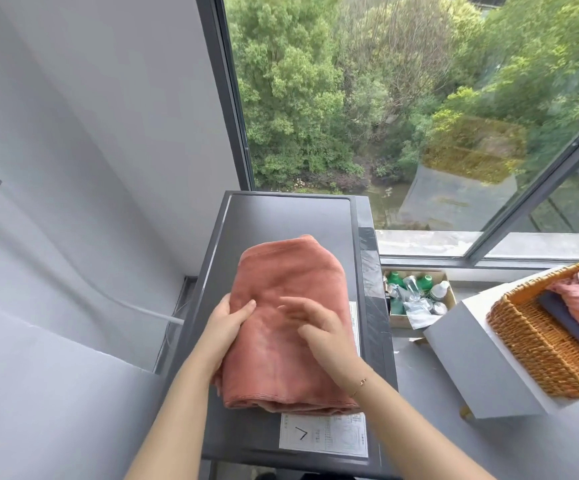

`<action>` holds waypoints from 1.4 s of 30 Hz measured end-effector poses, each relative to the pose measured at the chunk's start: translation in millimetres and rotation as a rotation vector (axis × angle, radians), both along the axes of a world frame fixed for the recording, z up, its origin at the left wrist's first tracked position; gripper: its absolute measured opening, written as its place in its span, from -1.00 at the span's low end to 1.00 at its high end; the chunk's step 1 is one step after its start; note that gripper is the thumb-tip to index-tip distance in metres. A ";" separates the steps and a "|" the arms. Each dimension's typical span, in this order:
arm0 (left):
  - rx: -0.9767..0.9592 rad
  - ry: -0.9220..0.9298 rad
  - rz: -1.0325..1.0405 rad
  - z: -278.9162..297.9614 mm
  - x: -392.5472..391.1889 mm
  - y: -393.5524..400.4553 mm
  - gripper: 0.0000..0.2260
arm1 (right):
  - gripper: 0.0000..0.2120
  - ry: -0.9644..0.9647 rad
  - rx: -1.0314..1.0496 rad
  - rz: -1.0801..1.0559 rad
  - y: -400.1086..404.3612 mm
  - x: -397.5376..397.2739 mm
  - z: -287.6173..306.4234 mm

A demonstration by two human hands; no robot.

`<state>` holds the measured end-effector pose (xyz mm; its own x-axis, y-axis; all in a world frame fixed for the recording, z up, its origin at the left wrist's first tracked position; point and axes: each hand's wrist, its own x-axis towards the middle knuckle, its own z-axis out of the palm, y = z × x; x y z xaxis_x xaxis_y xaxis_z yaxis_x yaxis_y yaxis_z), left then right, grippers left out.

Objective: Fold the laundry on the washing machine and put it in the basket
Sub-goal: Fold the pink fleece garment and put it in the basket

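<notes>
The folded towel (281,327) lies mid-washer (315,216), long axis running away from the person. The left hand (227,323) grips its left edge; the right hand (319,327) hovers open, blurred. The basket (537,344) sits off the washer's right edge, nearer the right hand.

Bare washer top (281,216) beyond the towel (281,323); wall left, bottle box (416,299) right.

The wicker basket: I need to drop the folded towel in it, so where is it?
The wicker basket sits at the right edge, on a white box right of the washing machine.
</notes>
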<state>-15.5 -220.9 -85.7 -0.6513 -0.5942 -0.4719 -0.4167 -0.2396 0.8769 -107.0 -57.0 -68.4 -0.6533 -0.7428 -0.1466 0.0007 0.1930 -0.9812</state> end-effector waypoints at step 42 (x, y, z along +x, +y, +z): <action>-1.241 -0.397 -0.340 -50.7 -6.2 8.2 -0.54 | -0.44 0.921 0.554 -0.168 -40.2 -9.5 -90.0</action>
<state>-21.6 -212.7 -136.4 -0.7968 -0.6006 0.0661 -0.5707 0.7839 0.2445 -116.5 -97.2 -158.4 -0.7712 -0.6150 0.1645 -0.6229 0.6754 -0.3948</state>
